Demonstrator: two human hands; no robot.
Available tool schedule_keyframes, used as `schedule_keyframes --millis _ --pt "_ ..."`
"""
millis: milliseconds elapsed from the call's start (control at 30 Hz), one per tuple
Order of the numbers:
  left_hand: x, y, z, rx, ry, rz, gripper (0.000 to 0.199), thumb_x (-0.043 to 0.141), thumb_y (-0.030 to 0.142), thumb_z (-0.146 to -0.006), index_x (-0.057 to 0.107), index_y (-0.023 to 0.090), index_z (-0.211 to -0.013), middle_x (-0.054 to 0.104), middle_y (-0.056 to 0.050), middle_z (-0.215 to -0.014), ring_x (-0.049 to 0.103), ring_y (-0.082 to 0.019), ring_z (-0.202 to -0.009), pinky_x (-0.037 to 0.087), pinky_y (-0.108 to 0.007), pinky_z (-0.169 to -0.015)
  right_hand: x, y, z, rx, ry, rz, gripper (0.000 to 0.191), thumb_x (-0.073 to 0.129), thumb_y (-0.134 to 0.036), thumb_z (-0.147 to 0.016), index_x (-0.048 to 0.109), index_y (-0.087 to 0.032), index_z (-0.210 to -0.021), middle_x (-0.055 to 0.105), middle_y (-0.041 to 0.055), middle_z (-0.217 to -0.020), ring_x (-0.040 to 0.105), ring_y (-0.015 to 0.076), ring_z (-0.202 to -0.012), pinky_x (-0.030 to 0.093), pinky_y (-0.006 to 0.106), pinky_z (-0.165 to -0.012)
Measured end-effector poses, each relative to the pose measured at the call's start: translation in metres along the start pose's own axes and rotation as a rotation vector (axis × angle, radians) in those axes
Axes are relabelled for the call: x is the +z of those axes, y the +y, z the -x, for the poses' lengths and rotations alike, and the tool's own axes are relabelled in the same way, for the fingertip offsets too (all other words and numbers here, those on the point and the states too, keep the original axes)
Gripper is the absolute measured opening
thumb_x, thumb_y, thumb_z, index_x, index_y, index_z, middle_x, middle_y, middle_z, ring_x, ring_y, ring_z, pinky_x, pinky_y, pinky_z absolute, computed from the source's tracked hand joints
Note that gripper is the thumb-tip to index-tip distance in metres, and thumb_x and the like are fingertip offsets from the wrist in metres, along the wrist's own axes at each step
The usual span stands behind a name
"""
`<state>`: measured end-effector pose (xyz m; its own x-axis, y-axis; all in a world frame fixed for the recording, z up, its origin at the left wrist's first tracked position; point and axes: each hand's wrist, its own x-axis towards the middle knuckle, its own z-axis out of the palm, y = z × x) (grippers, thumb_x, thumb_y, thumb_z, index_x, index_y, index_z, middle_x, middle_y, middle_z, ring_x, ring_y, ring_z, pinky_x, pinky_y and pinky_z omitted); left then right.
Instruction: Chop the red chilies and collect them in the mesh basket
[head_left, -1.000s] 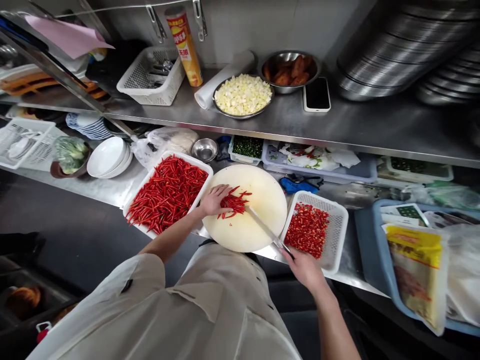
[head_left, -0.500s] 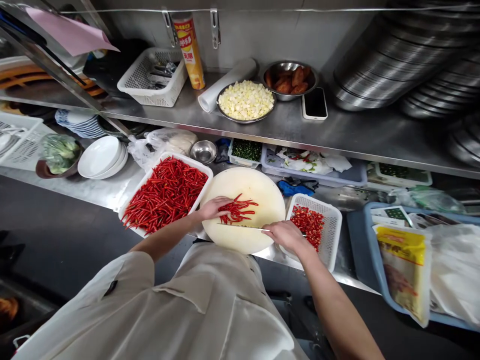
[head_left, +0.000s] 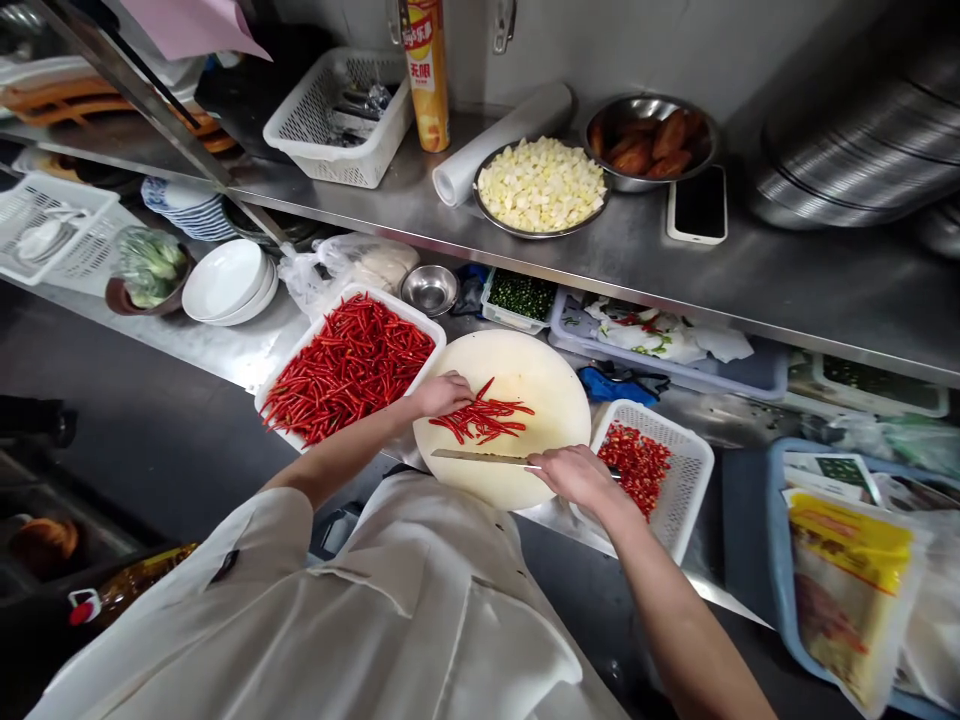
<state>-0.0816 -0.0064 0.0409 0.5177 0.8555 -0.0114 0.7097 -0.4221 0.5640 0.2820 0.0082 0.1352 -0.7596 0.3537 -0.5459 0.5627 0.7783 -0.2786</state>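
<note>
Chillies (head_left: 495,415) lie looser now, left hand (head_left: 444,394) curled, grip unclear, right hand (head_left: 572,472) clasping knife (head_left: 480,458).

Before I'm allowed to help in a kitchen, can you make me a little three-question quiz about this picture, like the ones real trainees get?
1. Which grip, left or right, holds the knife?
2. True or false: the basket to the right of the cutting board holds green chillies.
3. Where is the phone?
A) On the cutting board
B) On the metal shelf
C) Inside the blue tub

Key:
1. The right grip.
2. False: that basket holds chopped red chillies.
3. B.
</note>
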Motion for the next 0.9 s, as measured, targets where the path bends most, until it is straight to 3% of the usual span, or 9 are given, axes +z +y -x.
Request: schedule_keyframes --millis 133,233,333,400,533,600,700,800,900 --pt "-0.013 0.006 -0.006 0.075 -0.07 -0.045 0.024 0.058 0.032 -0.105 0.08 0.023 -0.106 0.077 -0.01 -0.104 0.068 -0.024 -0.106 0.052 -0.039 -0.104 0.001 -0.006 0.008 0.022 -0.006 0.016 0.043 0.041 -0.047 -0.115 0.079 -0.028 -0.119 0.083 0.0092 -0.108 0.079 0.0268 -0.1 0.051 0.031 -0.082" --pt "-0.016 0.015 -0.022 -0.015 -0.068 0.062 0.019 0.063 0.032 -0.102 0.08 0.022 -0.1 0.078 -0.008 -0.099 0.071 -0.023 -0.098 0.055 -0.037 -0.099 0.007 -0.009 0.014 0.043 0.006 -0.017 0.042 0.043 -0.047 -0.114 0.079 -0.027 -0.119 0.083 0.0096 -0.108 0.079 0.0266 -0.1 0.052 0.031 -0.084" --pt "-0.015 0.024 -0.08 -0.117 -0.011 0.391 0.021 0.068 0.037 -0.099 0.08 0.021 -0.105 0.08 -0.007 -0.104 0.074 -0.021 -0.095 0.058 -0.035 -0.093 0.012 -0.01 0.016 0.06 0.02 -0.062 0.04 0.045 -0.047 -0.114 0.079 -0.029 -0.121 0.083 0.0093 -0.109 0.079 0.0255 -0.102 0.052 0.03 -0.089" --pt "-0.017 0.03 -0.135 -0.144 0.14 0.604 0.034 0.07 0.04 -0.098 0.076 0.02 -0.125 0.077 -0.012 -0.127 0.074 -0.024 -0.112 0.059 -0.037 -0.098 0.013 -0.009 0.016 0.064 0.022 -0.074 0.039 0.045 -0.046 -0.114 0.079 -0.029 -0.121 0.083 0.0089 -0.11 0.078 0.0251 -0.105 0.051 0.03 -0.091" --pt "-0.028 0.033 -0.197 -0.157 0.343 0.631 0.072 0.075 0.041 -0.095 0.051 0.023 -0.16 0.06 -0.016 -0.158 0.062 -0.028 -0.141 0.056 -0.046 -0.112 0.011 -0.009 0.018 0.056 0.024 -0.078 0.039 0.044 -0.045 -0.114 0.079 -0.028 -0.121 0.083 0.0088 -0.112 0.078 0.0253 -0.106 0.052 0.031 -0.09" --pt "-0.03 0.03 -0.18 -0.158 0.33 0.437 0.062 0.071 0.046 -0.099 0.059 0.022 -0.154 0.064 -0.015 -0.153 0.062 -0.029 -0.141 0.052 -0.051 -0.119 0.012 -0.008 0.019 0.054 0.023 -0.086 0.04 0.044 -0.045 -0.114 0.079 -0.027 -0.122 0.083 0.0092 -0.111 0.078 0.0257 -0.105 0.052 0.031 -0.089" --pt "-0.022 0.019 -0.113 -0.131 0.222 0.119 0.05 0.065 0.051 -0.102 0.07 0.019 -0.141 0.071 -0.014 -0.144 0.057 -0.033 -0.146 0.043 -0.057 -0.128 0.015 -0.002 0.02 0.043 0.026 -0.118 0.039 0.045 -0.044 -0.114 0.08 -0.028 -0.12 0.084 0.0087 -0.111 0.078 0.0255 -0.107 0.051 0.03 -0.09" --pt "-0.008 0.013 -0.047 -0.032 0.047 0.06 0.048 0.056 0.046 -0.108 0.067 0.02 -0.147 0.063 -0.013 -0.156 0.047 -0.032 -0.156 0.038 -0.056 -0.132 0.015 0.011 0.016 0.027 0.026 -0.141 0.039 0.045 -0.044 -0.114 0.081 -0.029 -0.118 0.084 0.0081 -0.113 0.078 0.0252 -0.109 0.051 0.03 -0.09" --pt "0.006 0.017 -0.011 0.024 -0.073 0.116 0.049 0.045 0.041 -0.113 0.057 0.027 -0.159 0.049 -0.009 -0.169 0.035 -0.027 -0.164 0.028 -0.056 -0.136 0.005 0.03 0.008 0.013 0.026 -0.109 0.037 0.047 -0.044 -0.114 0.081 -0.03 -0.118 0.084 0.0077 -0.112 0.078 0.0255 -0.107 0.051 0.03 -0.088"
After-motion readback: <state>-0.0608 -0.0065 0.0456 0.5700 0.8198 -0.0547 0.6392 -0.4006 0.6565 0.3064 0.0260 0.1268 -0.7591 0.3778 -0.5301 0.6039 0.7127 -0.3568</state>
